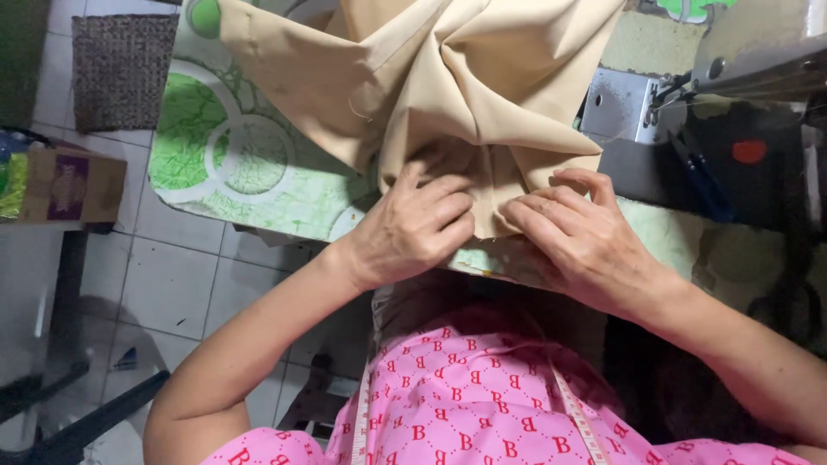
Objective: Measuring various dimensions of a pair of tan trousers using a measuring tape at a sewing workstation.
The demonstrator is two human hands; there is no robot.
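Hands meet at the near edge of a beige cloth, at about six o'clock of the table. The left hand lies knuckles up with its fingers curled down onto the cloth's edge; the right hand mirrors it from the other side, fingers bent and their tips pressing the same edge. Between the two, a narrow lengthwise fold of the cloth runs away toward twelve o'clock, and the fingertips sit on either side of it, so the grip looks meant to keep that fold flat and lined up. Whether either hand pinches the cloth from beneath cannot be told; the fingers are nearly closed on it from above.

A tape measure hangs round the person's neck over the pink patterned top, both ends down at six o'clock, within easy reach.

Beyond the hands the cloth gathers into deep folds and spreads toward twelve and eleven o'clock, its bulk resting on the table, which has a green and white printed cover; that keeps its weight off the edge being held. At two o'clock stands a sewing machine, its metal plate just beside the cloth's right edge.

At nine o'clock, on a stand off the table, is a cardboard box; its contents are not visible. A mat lies on the tiled floor at ten o'clock.
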